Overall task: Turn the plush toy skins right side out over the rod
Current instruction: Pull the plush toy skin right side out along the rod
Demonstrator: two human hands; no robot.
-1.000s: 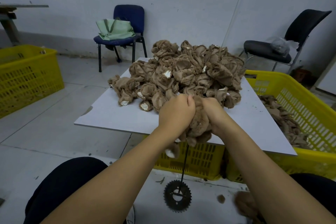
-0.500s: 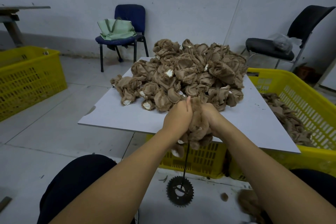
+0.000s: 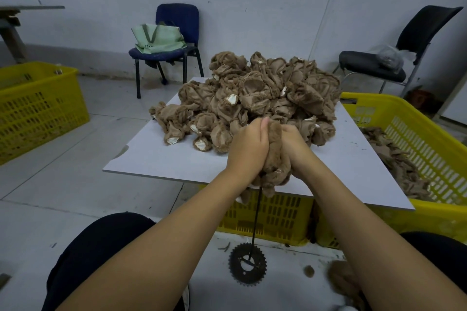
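I am gripping one brown fuzzy plush skin [image 3: 274, 159] with left hand [image 3: 249, 150] and right hand [image 3: 294, 150] curled tight around it, working it down over the thin black rod [image 3: 256, 219]; next I judge a firm downward pull.

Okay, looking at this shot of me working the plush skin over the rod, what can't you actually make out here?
Head view only:
- Top of the rod: hidden inside the plush skin.
- Fingertips of the left hand and right hand: buried in the fur.
- Contents of the left yellow crate: hidden behind its wall.

Fuzzy brown plush skin [image 3: 275, 156], dark metal rod [image 3: 255, 222], yellow plastic crates [image 3: 414, 118].
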